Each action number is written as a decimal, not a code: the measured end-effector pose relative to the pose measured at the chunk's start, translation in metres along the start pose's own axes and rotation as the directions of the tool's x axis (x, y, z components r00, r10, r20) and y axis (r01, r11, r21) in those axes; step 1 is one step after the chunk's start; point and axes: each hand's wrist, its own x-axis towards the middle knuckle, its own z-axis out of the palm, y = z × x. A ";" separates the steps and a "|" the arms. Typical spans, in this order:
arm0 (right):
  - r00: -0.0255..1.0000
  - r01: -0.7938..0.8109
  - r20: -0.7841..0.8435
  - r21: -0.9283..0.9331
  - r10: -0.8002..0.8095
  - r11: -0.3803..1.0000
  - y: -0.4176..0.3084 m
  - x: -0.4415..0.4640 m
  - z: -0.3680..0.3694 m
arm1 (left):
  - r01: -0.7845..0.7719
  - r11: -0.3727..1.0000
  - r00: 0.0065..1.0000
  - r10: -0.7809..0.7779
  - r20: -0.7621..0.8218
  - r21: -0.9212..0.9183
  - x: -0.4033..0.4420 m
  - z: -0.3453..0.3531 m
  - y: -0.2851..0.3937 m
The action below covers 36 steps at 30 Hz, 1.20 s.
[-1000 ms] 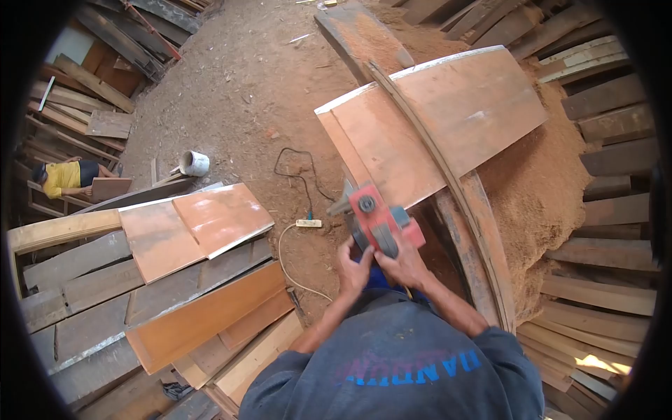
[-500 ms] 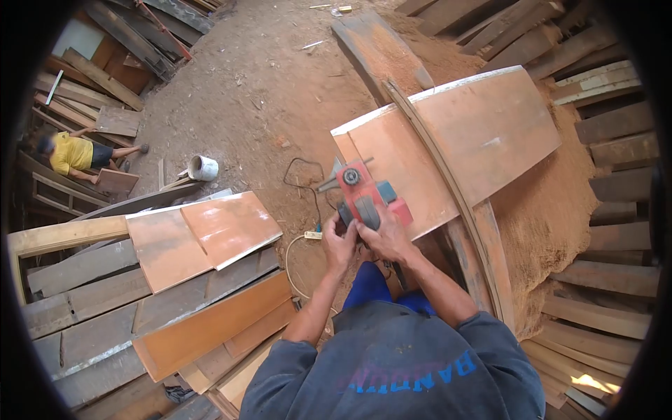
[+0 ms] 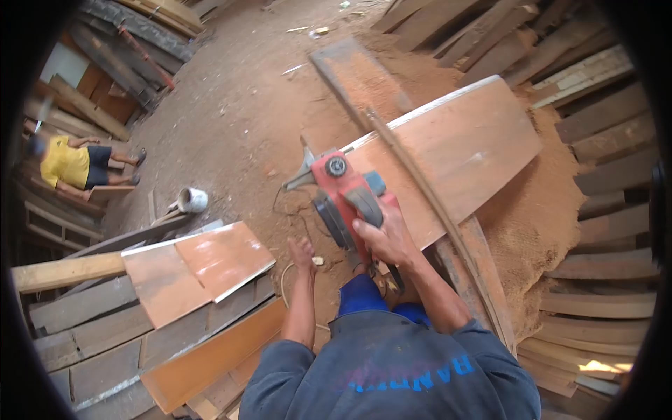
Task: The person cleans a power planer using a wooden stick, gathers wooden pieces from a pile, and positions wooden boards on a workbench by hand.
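My right hand (image 3: pixel 388 234) grips the black rear handle of a red electric hand planer (image 3: pixel 344 183). The planer is tilted, with its dial facing up and a grey metal fence sticking out at its left. My left hand (image 3: pixel 302 253) is off the tool, to its lower left, holding nothing I can see, with its fingers loosely bent and apart. Beside the planer lies a wide brown wooden board (image 3: pixel 469 150) with a white long edge. The planer hides the board's near left end.
A narrow wooden strip (image 3: pixel 427 183) crosses the board. Sawdust (image 3: pixel 539 210) heaps at the right beside stacked planks (image 3: pixel 605 269). Brown panels (image 3: pixel 224 255) rest on timber at left, near a white bucket (image 3: pixel 192 200). A person in a yellow shirt (image 3: pixel 68 162) is at far left. A cord trails below the planer.
My left hand has let go of the planer and moved down and left. The planer has shifted left and tilted in my right hand. The person in yellow has changed posture.
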 end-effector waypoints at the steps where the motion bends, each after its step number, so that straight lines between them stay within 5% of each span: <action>1: 0.998 -0.060 0.024 0.034 0.059 0.998 -0.006 -0.019 -0.016 | 0.095 0.995 0.993 -0.095 -0.065 -0.002 -0.015 0.016 -0.017; 2: 0.999 -0.048 0.006 0.019 0.047 0.999 -0.010 -0.037 -0.031 | 0.189 0.982 0.973 -0.189 -0.130 -0.008 -0.025 0.032 -0.030; 5: 0.995 -0.084 -0.051 0.024 0.085 0.996 -0.015 -0.080 -0.064 | 0.145 0.962 0.931 -0.053 0.362 -0.231 -0.063 0.130 -0.049; 7: 0.974 -0.201 -0.091 0.088 0.208 0.976 -0.013 -0.102 -0.080 | 0.165 0.943 0.874 -0.004 0.485 -0.290 -0.075 0.159 -0.046; 8: 0.969 -0.125 -0.208 0.060 0.135 0.990 -0.010 -0.107 -0.080 | 0.146 0.949 0.883 0.002 0.470 -0.278 -0.077 0.154 -0.044; 10: 0.948 -0.210 -0.195 0.203 0.250 0.956 -0.011 -0.121 -0.091 | 0.105 0.957 0.896 0.027 0.444 -0.270 -0.072 0.146 -0.046; 13: 0.941 -0.221 -0.206 0.220 0.267 0.950 -0.007 -0.134 -0.102 | 0.052 0.998 0.999 -0.052 -0.011 0.025 -0.073 0.095 -0.050; 16: 0.953 -0.148 -0.236 0.178 0.188 0.973 0.014 -0.144 -0.108 | 0.123 0.990 0.989 -0.116 0.090 -0.070 -0.076 0.085 -0.054; 18: 0.963 -0.129 -0.220 0.120 0.153 0.984 0.023 -0.149 -0.107 | 0.146 0.969 0.846 -0.018 0.533 -0.199 -0.117 0.153 -0.050; 21: 0.941 -0.263 -0.166 0.188 0.295 0.946 0.005 -0.151 -0.097 | 0.321 0.897 0.803 -0.088 0.590 -0.303 -0.136 0.155 -0.040; 23: 0.942 -0.285 -0.106 0.253 0.319 0.925 0.003 -0.150 -0.085 | 0.190 0.975 0.863 -0.109 0.493 -0.118 -0.125 0.138 -0.041; 27: 0.964 -0.257 -0.007 0.224 0.265 0.940 0.026 -0.161 -0.063 | -0.263 0.959 0.948 0.235 0.216 0.107 -0.049 0.047 -0.097; 31: 0.979 -0.183 0.106 0.106 0.172 0.977 0.036 -0.180 -0.045 | -0.570 0.747 0.818 0.475 0.324 0.342 -0.189 -0.029 -0.061; 36: 0.981 -0.116 0.152 -0.038 0.120 0.993 0.046 -0.207 -0.027 | -0.674 0.655 0.714 0.458 0.530 0.342 -0.298 -0.050 -0.074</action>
